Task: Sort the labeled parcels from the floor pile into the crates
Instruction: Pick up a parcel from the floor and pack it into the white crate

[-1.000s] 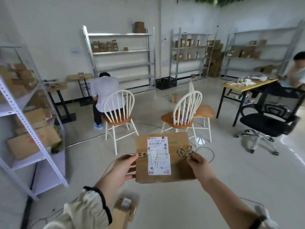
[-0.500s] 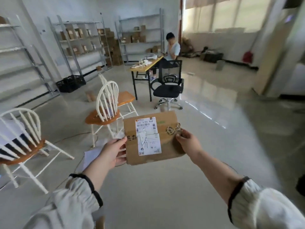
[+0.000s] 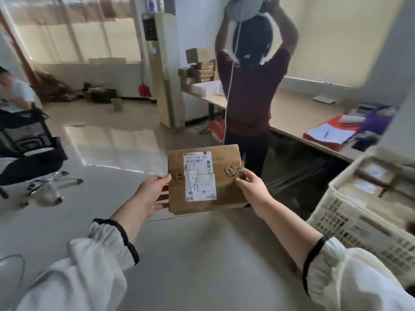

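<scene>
PARCEL NEARS ITS CRATE: A worker holds a flat cardboard parcel [image 3: 224,194] in the air at the centre of the frame, its white shipping label [image 3: 199,176] facing the camera. The left hand [image 3: 150,196] grips the parcel's left edge, thumb on the front and fingers [image 3: 162,197] curled behind. The right hand [image 3: 251,187] pinches the right edge beside a scuffed stamp.

The hold is the same as a second ago, but the room around it has swung. The white chairs and metal shelving that filled the view are gone. A pale slatted crate [image 3: 359,234] has come into the lower right of the frame, with parcels already lying in it.

At upper centre a standing person [image 3: 249,90] raises both arms beside a long surface [image 3: 298,108]. An office chair [image 3: 29,151] sits at far left on the glossy floor [image 3: 190,254].

The parcel hangs apart from the crate, to its left. The turn suggests the label has been read and the carry is nearly over. The drop is not yet made, and whether this crate matches the label cannot be told.
</scene>
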`<state>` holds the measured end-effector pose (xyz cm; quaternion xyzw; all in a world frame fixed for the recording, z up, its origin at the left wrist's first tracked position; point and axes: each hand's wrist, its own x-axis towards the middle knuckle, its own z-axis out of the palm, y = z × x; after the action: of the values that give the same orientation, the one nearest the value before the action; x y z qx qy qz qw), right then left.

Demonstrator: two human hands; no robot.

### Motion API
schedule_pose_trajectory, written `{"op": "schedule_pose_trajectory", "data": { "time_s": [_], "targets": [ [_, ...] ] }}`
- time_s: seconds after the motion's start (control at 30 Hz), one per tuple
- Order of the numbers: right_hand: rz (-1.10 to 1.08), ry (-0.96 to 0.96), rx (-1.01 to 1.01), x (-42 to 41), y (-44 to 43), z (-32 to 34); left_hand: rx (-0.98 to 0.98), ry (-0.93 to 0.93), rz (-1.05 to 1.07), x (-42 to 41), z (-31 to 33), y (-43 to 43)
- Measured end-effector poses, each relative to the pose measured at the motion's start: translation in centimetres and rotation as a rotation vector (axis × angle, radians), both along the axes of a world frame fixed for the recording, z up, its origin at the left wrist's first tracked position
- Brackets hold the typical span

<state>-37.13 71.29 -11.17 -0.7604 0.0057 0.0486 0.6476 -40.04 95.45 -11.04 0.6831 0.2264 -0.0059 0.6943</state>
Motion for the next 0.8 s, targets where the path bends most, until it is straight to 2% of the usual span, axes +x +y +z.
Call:
{"op": "schedule_pose_trajectory", "data": {
  "time_s": [0.2,0.4,0.8],
  "targets": [
    [-0.263,0.023,-0.038,2.4,-18.7,0.8,-0.050,-0.019,-0.283,8.7,0.0,-18.7],
    [-0.572,0.045,-0.009,1.5,-33.4,0.9,-0.045,-0.012,-0.501,13.0,0.4,-35.4],
    [-0.941,0.096,0.070,2.4,-50.3,-1.7,0.042,0.071,-0.893,21.9,0.2,-57.3]
  ]
}}
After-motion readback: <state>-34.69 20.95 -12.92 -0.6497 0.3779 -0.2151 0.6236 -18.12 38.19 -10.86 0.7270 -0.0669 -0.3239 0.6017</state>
